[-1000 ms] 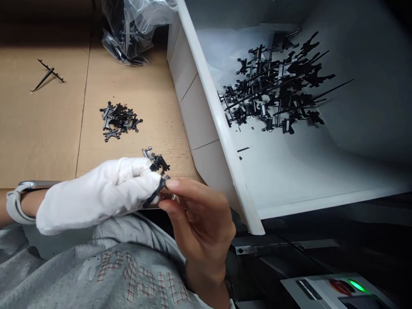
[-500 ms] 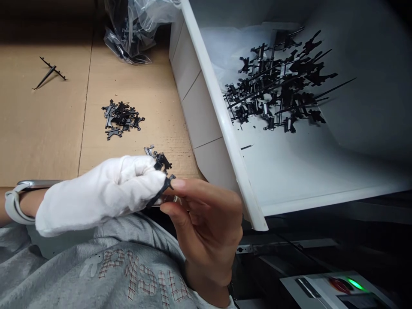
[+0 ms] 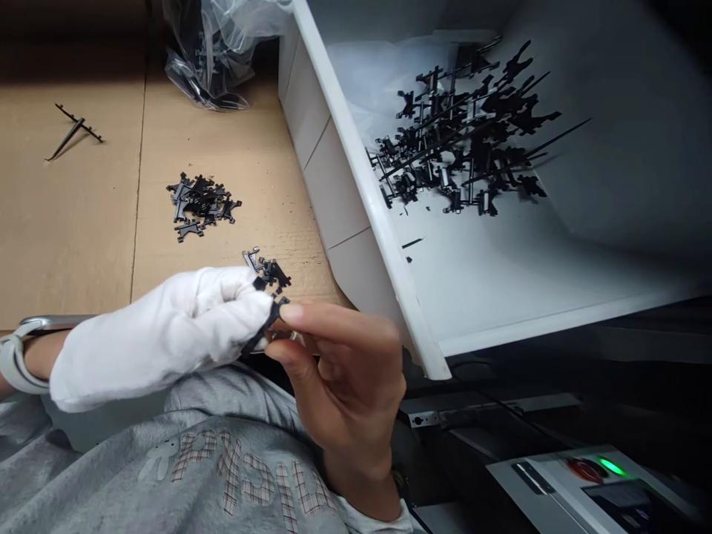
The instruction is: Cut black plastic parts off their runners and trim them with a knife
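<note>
My left hand (image 3: 161, 334), in a white glove, is closed around a small black plastic part (image 3: 261, 331) that slants down between its fingertips. My bare right hand (image 3: 345, 371) meets it from the right, index fingertip on the part's upper end and thumb just below. A shiny bit shows between the right fingers, too small to make out. Just beyond the gloved fingertips lie several loose black plastic parts (image 3: 277, 273). Farther back is a pile of similar X-shaped parts (image 3: 201, 202) on the cardboard surface (image 3: 250, 148).
A white bin (image 3: 367, 193) on the right holds a heap of black parts on thin sprues (image 3: 472, 133). One branched sprue (image 3: 72, 137) lies at far left. A clear plastic bag (image 3: 214, 59) is at the back. A grey control box (image 3: 556, 489) with a green light stands lower right.
The whole view has shifted slightly, so the bin and piles appear farther left. Both hands keep the same hold on the black part, with little visible motion.
</note>
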Available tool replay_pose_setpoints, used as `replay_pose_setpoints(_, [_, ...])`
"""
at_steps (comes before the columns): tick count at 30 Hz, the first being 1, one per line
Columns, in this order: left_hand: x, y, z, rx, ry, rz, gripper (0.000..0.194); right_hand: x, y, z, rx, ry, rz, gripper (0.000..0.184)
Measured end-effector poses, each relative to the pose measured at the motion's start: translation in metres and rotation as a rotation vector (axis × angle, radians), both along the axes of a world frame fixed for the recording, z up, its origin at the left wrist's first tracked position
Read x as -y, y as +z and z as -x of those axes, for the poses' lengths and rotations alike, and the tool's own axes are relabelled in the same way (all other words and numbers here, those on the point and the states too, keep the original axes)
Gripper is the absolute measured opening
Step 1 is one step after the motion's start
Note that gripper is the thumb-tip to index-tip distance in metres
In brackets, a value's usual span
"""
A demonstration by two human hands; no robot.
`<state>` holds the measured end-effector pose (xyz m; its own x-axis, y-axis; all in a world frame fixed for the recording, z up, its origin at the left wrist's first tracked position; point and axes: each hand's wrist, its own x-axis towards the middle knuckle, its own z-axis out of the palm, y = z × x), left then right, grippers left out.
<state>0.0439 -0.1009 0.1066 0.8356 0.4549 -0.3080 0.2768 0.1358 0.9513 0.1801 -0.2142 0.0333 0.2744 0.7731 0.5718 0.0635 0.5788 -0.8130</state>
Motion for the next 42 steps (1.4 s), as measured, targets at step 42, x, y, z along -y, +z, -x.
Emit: replay_pose_setpoints(42, [-0.002,-0.004,-0.001,-0.156,-0.076,0.152,0.028,0.000,-0.003,-0.002,0.087,-0.018,0.014,0.041])
